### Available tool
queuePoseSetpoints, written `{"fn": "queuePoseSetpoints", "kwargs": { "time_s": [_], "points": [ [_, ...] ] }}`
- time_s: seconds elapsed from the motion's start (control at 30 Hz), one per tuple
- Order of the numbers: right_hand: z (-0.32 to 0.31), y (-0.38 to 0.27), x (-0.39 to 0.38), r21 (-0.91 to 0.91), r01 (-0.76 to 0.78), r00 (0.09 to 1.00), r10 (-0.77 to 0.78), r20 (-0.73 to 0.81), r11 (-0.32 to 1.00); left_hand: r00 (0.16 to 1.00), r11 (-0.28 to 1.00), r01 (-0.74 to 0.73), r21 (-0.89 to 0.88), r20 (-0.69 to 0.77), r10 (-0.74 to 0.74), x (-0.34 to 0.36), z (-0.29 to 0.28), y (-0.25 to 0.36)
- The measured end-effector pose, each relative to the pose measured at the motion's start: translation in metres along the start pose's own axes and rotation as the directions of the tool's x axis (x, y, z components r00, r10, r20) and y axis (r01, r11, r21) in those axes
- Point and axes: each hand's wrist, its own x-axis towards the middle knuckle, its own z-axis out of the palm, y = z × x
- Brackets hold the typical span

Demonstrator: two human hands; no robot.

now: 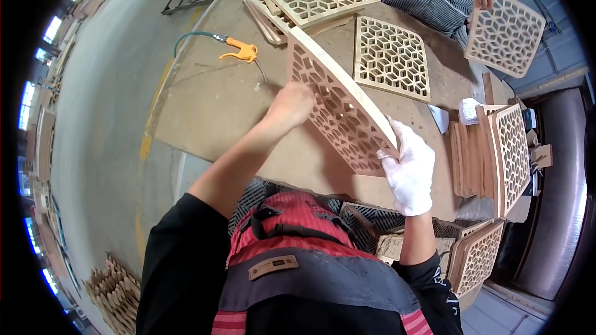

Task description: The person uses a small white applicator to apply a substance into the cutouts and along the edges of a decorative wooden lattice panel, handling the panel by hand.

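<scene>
Wooden lattice panel (345, 94) tilted on edge over workbench (205, 105), gloved right hand (408, 166) gripping its edge, bare left hand (292, 104) curled at its face, grip unclear, orange air blow gun (243, 51) on workbench

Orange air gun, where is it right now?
In the head view, the orange air gun lies on the table, upper left, beyond the left hand and left of the held lattice panel.
</scene>
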Motion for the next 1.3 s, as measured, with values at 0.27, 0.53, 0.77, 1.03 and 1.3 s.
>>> {"fn": "queuePoseSetpoints", "kwargs": {
  "time_s": [0.27, 0.53, 0.77, 1.03, 1.3],
  "points": [
    [-0.002, 0.002, -0.002, -0.119, 0.046, 0.998, -0.04, 0.047, 0.992, 0.977, 0.981, 0.194, 0.005, 0.088, -0.193, -0.005, -0.017, 0.031],
    [-0.005, 0.009, 0.0, -0.088, 0.079, 0.996, -0.075, 0.049, 0.993, 0.853, 0.855, 0.516, -0.048, 0.125, -0.507, -0.055, -0.052, 0.019],
    [-0.006, 0.004, -0.001, -0.08, 0.016, 0.998, -0.011, 0.059, 0.997, 0.976, 0.956, 0.206, -0.21, -0.031, -0.217, -0.059, -0.046, 0.051],
    [-0.003, 0.003, -0.003, 0.002, 0.027, 0.999, -0.027, 0.045, 1.0, 0.737, 0.529, 0.674, -0.515, 0.425, -0.525, -0.012, -0.046, 0.06],
    [-0.005, -0.001, 0.003, -0.135, 0.071, 0.997, -0.073, -0.01, 0.988, 0.964, 0.885, 0.265, 0.383, -0.124, -0.235, -0.004, -0.04, 0.081]
  ]
}}
